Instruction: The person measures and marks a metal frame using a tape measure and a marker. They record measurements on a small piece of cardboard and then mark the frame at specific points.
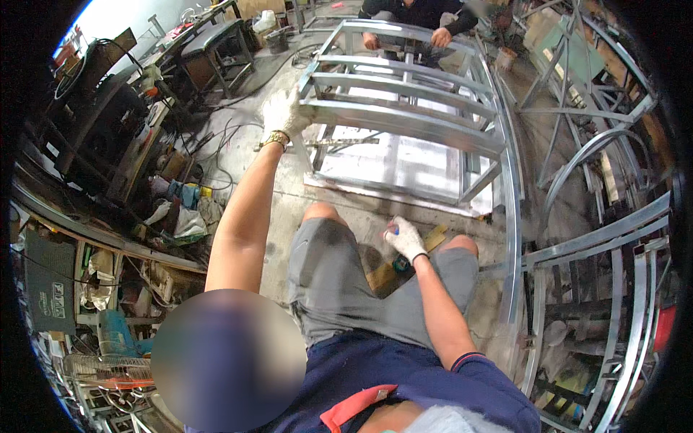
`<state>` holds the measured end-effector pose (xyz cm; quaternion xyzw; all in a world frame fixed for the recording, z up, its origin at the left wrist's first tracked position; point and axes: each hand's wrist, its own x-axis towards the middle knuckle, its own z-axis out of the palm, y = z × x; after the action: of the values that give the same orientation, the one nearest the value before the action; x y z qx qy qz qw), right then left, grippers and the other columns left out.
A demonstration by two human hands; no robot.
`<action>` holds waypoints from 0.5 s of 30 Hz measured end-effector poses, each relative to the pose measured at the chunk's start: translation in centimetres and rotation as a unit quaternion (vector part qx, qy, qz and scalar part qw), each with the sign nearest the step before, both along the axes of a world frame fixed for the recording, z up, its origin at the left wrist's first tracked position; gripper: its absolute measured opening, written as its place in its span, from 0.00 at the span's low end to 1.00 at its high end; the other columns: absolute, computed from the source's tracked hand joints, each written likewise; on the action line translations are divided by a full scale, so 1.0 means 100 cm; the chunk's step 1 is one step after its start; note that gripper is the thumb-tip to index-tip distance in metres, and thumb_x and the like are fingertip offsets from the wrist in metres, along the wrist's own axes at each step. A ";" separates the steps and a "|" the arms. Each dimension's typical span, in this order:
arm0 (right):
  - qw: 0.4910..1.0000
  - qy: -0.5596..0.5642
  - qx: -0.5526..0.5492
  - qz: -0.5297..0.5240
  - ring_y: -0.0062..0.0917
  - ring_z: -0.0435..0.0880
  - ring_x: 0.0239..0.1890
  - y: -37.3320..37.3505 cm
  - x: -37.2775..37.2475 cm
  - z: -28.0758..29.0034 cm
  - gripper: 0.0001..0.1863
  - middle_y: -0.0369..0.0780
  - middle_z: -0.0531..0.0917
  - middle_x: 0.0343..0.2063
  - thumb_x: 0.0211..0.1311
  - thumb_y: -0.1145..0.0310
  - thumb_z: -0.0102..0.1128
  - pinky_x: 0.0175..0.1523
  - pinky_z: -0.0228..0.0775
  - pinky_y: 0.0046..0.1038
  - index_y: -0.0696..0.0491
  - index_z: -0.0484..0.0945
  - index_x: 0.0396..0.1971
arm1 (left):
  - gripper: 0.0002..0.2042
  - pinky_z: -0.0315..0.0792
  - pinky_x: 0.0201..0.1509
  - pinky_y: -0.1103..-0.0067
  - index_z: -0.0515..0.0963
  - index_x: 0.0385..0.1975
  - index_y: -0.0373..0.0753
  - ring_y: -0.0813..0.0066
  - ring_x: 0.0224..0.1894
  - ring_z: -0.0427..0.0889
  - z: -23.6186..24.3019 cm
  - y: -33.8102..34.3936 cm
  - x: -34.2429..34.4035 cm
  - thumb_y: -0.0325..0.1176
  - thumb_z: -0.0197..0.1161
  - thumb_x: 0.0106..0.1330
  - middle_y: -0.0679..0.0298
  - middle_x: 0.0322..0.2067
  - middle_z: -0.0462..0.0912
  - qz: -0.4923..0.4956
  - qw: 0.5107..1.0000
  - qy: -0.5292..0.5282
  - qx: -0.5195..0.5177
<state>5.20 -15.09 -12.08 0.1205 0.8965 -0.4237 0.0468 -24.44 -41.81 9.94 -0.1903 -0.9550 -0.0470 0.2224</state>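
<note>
My left hand (282,117), in a whitish work glove, grips the left end of a silvery metal frame (404,121) made of welded square tubes. A watch sits on that wrist. Between my knees, my right hand (406,238), also gloved, is closed around something small; only a bit of blue shows, so its kind is unclear. Just below that hand is a small dark round object with teal on it (401,263). A thin, patterned strip (346,142) crosses the near left part of the frame. Beneath the frame lies a white sheet (426,162).
A co-worker (411,13) crouches at the frame's far side, both hands on it. Metal racks and tubes (606,151) crowd the right. Cables (231,137) run over the floor at left, beside cluttered benches (141,151) and a fan (108,369).
</note>
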 end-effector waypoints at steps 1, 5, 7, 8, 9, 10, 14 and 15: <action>0.998 0.016 -0.060 -0.011 0.38 0.85 0.43 0.003 0.007 0.006 0.23 0.47 0.87 0.38 0.53 0.55 0.72 0.51 0.76 0.36 0.55 0.80 0.43 | 0.43 0.74 0.55 0.58 0.68 0.67 0.46 0.51 0.55 0.79 0.001 0.008 0.008 0.51 0.76 0.49 0.52 0.52 0.79 -0.067 0.996 0.065 0.002; 0.992 0.039 -0.115 -0.036 0.30 0.81 0.31 0.004 0.029 0.012 0.17 0.42 0.83 0.25 0.54 0.57 0.73 0.41 0.74 0.34 0.55 0.81 0.34 | 0.41 0.68 0.66 0.61 0.66 0.69 0.43 0.46 0.65 0.72 0.007 0.078 0.047 0.48 0.74 0.54 0.47 0.58 0.76 -0.215 0.976 -0.002 0.028; 0.990 0.008 -0.126 -0.058 0.25 0.81 0.30 0.005 0.030 0.010 0.16 0.40 0.83 0.25 0.57 0.58 0.72 0.37 0.73 0.31 0.55 0.80 0.32 | 0.43 0.62 0.72 0.60 0.63 0.72 0.41 0.41 0.71 0.65 0.014 0.117 0.063 0.52 0.72 0.58 0.41 0.64 0.71 -0.203 0.947 -0.090 0.232; 0.990 -0.022 -0.115 -0.078 0.23 0.81 0.29 0.007 0.028 0.009 0.15 0.39 0.84 0.25 0.58 0.59 0.72 0.36 0.73 0.29 0.55 0.80 0.31 | 0.41 0.67 0.68 0.62 0.64 0.71 0.40 0.47 0.67 0.71 0.020 0.133 0.065 0.50 0.72 0.60 0.44 0.62 0.74 -0.175 0.929 -0.055 0.322; 0.985 0.019 -0.158 -0.071 0.22 0.81 0.29 0.010 0.026 0.008 0.14 0.38 0.84 0.25 0.59 0.60 0.71 0.35 0.72 0.28 0.55 0.80 0.31 | 0.39 0.69 0.65 0.65 0.64 0.71 0.40 0.52 0.64 0.73 0.027 0.147 0.063 0.46 0.72 0.61 0.47 0.59 0.76 -0.185 0.880 -0.047 0.436; 0.977 0.040 -0.194 -0.076 0.21 0.81 0.28 0.012 0.027 0.008 0.13 0.38 0.84 0.24 0.60 0.61 0.70 0.34 0.72 0.27 0.56 0.80 0.31 | 0.37 0.71 0.62 0.69 0.65 0.70 0.40 0.58 0.61 0.75 0.030 0.157 0.062 0.42 0.73 0.61 0.50 0.57 0.78 -0.203 0.818 -0.012 0.538; 0.954 0.022 -0.278 -0.113 0.18 0.79 0.25 0.013 0.030 0.010 0.11 0.36 0.83 0.23 0.63 0.64 0.67 0.33 0.71 0.27 0.56 0.80 0.31 | 0.18 0.72 0.46 0.73 0.75 0.52 0.37 0.70 0.38 0.75 -0.003 0.168 0.063 0.36 0.67 0.65 0.59 0.40 0.78 -0.039 0.684 0.002 0.729; 0.953 0.055 -0.278 -0.104 0.19 0.79 0.25 0.012 0.030 0.011 0.10 0.36 0.83 0.23 0.62 0.64 0.68 0.32 0.72 0.27 0.56 0.80 0.31 | 0.15 0.72 0.45 0.74 0.73 0.47 0.37 0.71 0.37 0.75 -0.021 0.169 0.064 0.36 0.66 0.66 0.60 0.38 0.77 0.038 0.634 -0.037 0.772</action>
<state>8.25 -13.92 -10.96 0.1721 0.7265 -0.6651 -0.0153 -18.02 -24.95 7.79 0.0892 -0.5846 -0.7652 0.2546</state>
